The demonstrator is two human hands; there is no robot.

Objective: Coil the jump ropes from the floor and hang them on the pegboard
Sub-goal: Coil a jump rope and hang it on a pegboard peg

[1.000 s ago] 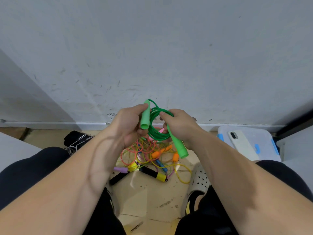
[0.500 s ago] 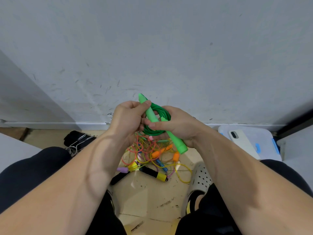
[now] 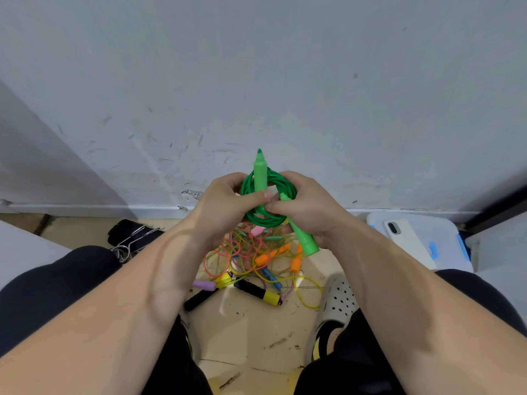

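A green jump rope (image 3: 281, 185) is wound into a small coil in front of me, held up before a grey wall. My left hand (image 3: 228, 203) grips the coil's left side, thumb across the front. One green handle (image 3: 260, 173) sticks upright through the coil. My right hand (image 3: 302, 205) holds the coil's right side, and the second green handle (image 3: 305, 240) slants down below it. On the floor beneath lies a tangled pile of jump ropes (image 3: 256, 260) in pink, orange, yellow, blue, with black-and-yellow handles. No pegboard is in view.
Metal hooks and a black item (image 3: 128, 238) lie on the floor at left. A white lidded box (image 3: 439, 235) with a phone (image 3: 407, 240) on it sits at right. My knees and a pale slipper (image 3: 336, 300) frame the pile.
The upper green handle has swung from slanted to upright through the coil. Both hands have closed in on the coil, thumbs now meeting at its front.
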